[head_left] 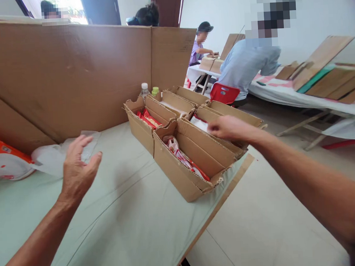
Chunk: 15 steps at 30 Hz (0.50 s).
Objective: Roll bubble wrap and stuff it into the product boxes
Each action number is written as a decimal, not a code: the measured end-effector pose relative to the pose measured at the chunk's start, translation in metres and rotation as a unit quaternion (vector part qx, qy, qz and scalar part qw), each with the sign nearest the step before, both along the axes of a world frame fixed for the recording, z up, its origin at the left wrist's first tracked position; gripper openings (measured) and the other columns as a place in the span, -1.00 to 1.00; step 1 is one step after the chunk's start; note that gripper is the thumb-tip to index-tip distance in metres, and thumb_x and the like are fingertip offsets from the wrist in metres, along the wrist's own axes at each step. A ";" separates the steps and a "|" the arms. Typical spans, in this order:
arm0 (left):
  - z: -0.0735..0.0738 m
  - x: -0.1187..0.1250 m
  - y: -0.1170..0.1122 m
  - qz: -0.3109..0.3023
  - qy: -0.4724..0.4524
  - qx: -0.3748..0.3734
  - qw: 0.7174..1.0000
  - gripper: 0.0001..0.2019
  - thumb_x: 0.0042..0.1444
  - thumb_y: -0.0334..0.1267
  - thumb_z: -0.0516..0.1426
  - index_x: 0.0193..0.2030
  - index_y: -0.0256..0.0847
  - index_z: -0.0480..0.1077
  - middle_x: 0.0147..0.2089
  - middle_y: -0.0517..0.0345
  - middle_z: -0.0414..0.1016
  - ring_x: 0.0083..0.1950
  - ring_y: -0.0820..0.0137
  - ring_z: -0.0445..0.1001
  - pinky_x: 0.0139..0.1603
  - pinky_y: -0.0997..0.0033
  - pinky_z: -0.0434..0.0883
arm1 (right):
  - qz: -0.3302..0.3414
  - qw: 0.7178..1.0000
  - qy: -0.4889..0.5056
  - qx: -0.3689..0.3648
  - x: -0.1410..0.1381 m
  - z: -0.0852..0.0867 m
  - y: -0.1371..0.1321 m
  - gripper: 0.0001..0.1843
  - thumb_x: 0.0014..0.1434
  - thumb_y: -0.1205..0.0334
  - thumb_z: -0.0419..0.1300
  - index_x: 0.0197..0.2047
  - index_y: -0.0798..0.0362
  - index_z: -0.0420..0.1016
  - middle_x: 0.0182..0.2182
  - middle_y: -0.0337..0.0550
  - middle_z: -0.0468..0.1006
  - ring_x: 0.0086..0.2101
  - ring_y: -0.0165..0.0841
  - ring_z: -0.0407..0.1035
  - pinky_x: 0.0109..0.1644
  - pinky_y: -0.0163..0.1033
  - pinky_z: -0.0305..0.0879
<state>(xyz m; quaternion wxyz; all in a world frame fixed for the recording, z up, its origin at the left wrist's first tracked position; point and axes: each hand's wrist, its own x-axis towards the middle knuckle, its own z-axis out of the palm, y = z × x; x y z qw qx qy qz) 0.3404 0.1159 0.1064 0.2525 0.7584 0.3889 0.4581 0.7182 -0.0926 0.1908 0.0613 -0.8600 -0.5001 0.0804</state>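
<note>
My left hand (78, 166) is raised over the pale green table (125, 215), fingers spread and empty, near a clear plastic bag (55, 155). My right hand (227, 128) reaches over a group of open cardboard boxes (179, 168) at the table's right edge, fingers curled down towards white packets (201, 124) in a far box; what it holds, if anything, is hidden. The nearest box holds red and white packets (181, 156). Another box behind holds red packets (147, 118).
A tall cardboard wall (73, 75) stands along the table's back. An orange and white bag (4, 160) lies at the left. Two bottles (145, 89) stand behind the boxes. Two people sit at other tables (297, 95) stacked with flat cardboard. A red stool (223, 93) is nearby.
</note>
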 end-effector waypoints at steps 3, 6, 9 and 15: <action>0.021 0.026 -0.039 -0.133 -0.052 -0.098 0.985 -0.60 0.04 -0.10 0.29 0.03 -0.11 0.50 0.13 0.01 0.52 0.23 0.05 0.45 0.26 -0.04 0.41 | -0.013 0.985 -0.007 0.173 -0.028 0.037 -0.006 -0.89 0.12 0.26 0.20 -0.44 0.05 0.44 -0.52 -0.21 0.48 -0.46 -0.37 0.34 -0.33 -0.25 0.25; 0.040 0.054 -0.075 -0.266 -0.187 -0.226 0.918 -0.30 -0.06 -0.07 0.38 0.25 -0.05 0.34 0.19 -0.01 0.50 0.23 0.05 0.46 0.20 -0.03 0.46 | 0.113 0.954 0.038 0.276 -0.083 0.053 -0.002 -0.89 0.14 0.18 0.21 -0.36 0.01 0.50 -0.43 -0.25 0.53 -0.40 -0.39 0.38 -0.27 -0.26 0.30; 0.044 0.072 -0.089 -0.301 -0.262 -0.314 0.861 -0.36 -0.06 -0.03 0.37 0.19 -0.06 0.37 0.12 0.01 0.55 0.15 0.05 0.53 0.06 0.04 0.56 | 0.301 0.918 0.175 0.189 -0.122 0.050 0.018 -0.84 0.17 0.13 0.24 -0.20 -0.05 0.58 -0.29 -0.29 0.62 -0.28 -0.38 0.46 -0.14 -0.25 0.39; 0.036 0.026 0.020 -0.045 -0.275 -0.220 0.935 -0.64 -0.16 -0.29 0.35 -0.18 -0.16 0.44 -0.02 0.18 0.62 0.02 0.24 0.58 0.06 0.20 0.56 | 0.153 0.932 0.154 0.289 -0.028 0.032 0.085 -0.71 0.27 0.12 0.21 -0.04 0.11 0.56 -0.25 -0.13 0.63 -0.32 -0.39 0.50 -0.21 -0.27 0.45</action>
